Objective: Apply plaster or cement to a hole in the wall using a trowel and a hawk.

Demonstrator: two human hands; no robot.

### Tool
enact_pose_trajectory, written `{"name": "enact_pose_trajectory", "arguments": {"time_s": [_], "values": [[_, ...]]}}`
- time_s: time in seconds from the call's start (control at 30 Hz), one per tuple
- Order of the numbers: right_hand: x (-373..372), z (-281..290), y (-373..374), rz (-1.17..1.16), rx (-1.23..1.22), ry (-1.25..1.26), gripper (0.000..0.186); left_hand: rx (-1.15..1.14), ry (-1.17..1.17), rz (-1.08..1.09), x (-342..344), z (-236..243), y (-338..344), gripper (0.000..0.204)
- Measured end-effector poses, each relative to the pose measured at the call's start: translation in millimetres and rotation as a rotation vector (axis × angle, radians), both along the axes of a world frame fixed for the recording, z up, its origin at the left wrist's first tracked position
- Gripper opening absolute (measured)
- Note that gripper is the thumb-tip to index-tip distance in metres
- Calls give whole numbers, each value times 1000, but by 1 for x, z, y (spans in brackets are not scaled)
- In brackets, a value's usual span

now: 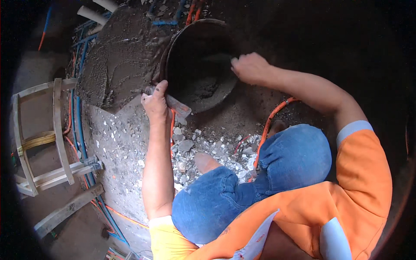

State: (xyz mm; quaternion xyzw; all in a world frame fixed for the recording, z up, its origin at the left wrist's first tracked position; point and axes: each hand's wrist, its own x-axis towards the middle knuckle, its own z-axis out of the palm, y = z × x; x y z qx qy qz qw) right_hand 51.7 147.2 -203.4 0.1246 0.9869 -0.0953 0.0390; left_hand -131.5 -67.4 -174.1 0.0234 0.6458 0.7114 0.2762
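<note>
A dark round bucket (237, 82) is tilted in front of me, with wet grey mortar (206, 88) inside. My right hand (251, 68) is closed at its right rim, around what looks like a trowel handle; the dim blade shows faintly inside the bucket. At the bucket's lower left, my left hand (155, 102) is closed on a flat, pale, partly see-through piece (178, 107), with its thumb pointing up. The exact kind of that piece is unclear. Left of the bucket, wet mortar (117, 69) is spread over the surface.
Broken rubble (186, 145) lies between my feet and the bucket. An orange conduit (268, 123) curves up by my right knee. Blue pipes (80, 130) run along the left, beside a wooden frame (58, 130) and a loose board (69, 210). White pipes (92, 15) stick out at upper left.
</note>
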Motion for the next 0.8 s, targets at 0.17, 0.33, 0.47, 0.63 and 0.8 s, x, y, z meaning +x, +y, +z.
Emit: {"name": "enact_pose_trajectory", "arguments": {"time_s": [0.17, 0.33, 0.47, 0.63, 0.8], "values": [[2, -23, -47, -121, -338, -268, 31, 30, 30, 97, 2, -2, 2, 36], [-18, -34, -75, -476, -1004, -381, 31, 25, -26, 53, 7, 7, 6, 33], [-27, -34, -97, -759, -1546, -409, 33, 27, 55, 128, 0, -8, 5, 30], [-37, -23, -100, -711, -1723, -226, 28, 88, -53, 67, -17, -19, -11, 26], [-45, 4, -82, -649, -1669, -179, 28, -7, -144, 179, -50, -4, -61, 17]]}}
